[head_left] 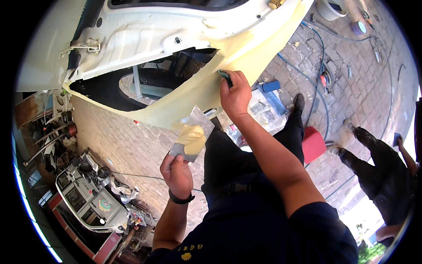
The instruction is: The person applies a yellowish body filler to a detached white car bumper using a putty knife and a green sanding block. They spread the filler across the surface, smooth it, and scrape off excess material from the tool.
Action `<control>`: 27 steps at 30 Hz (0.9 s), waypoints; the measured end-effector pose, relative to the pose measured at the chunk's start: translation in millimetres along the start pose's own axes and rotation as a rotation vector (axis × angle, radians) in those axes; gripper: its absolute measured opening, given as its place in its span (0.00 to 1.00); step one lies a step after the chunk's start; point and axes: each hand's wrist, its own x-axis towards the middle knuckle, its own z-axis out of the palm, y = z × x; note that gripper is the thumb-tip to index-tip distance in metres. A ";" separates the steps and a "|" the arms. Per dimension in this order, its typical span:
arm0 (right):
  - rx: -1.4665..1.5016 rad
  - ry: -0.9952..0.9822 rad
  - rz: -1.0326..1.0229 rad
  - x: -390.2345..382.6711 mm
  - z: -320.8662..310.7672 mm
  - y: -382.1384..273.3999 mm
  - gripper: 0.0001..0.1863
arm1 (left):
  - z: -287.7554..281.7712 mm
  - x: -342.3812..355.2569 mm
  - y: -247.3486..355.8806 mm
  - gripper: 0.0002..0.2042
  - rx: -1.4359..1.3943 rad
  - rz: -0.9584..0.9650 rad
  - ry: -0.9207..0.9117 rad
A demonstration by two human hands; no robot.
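My left hand (178, 174) pinches the lower end of a thin flat putty plate (190, 154). A thick heap of yellow putty (191, 137) lies on the plate. My right hand (236, 93) is closed on a small dark green spreader (225, 77), mostly hidden by the fingers. That spreader sits against the yellow-coated edge of a white car body panel (193, 94), just right of a lamp-shaped opening (149, 81). Smooth yellow filler covers the panel's corner, below and to the right of the opening.
On the brick paving (114, 132) at right are a blue block (269, 86), blue hoses (324, 53), a red stool (313, 144) and a white bucket (330, 9). Another person in dark trousers (373, 163) stands at far right. A small grey vehicle (94, 198) and scrap parts fill the lower left.
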 end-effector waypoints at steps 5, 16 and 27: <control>0.013 -0.192 -0.074 -35.4 14.2 -23.2 0.12 | 0.3 7.4 2.6 0.12 0.047 -0.038 0.057; 0.161 -0.277 -0.442 -7.8 -159.3 -26.3 0.21 | 99.1 47.8 -1.6 0.15 0.238 -0.142 -0.126; 0.127 -0.331 -0.398 25.4 -219.2 9.6 0.21 | 214.1 72.2 -41.0 0.11 0.417 -0.132 -0.297</control>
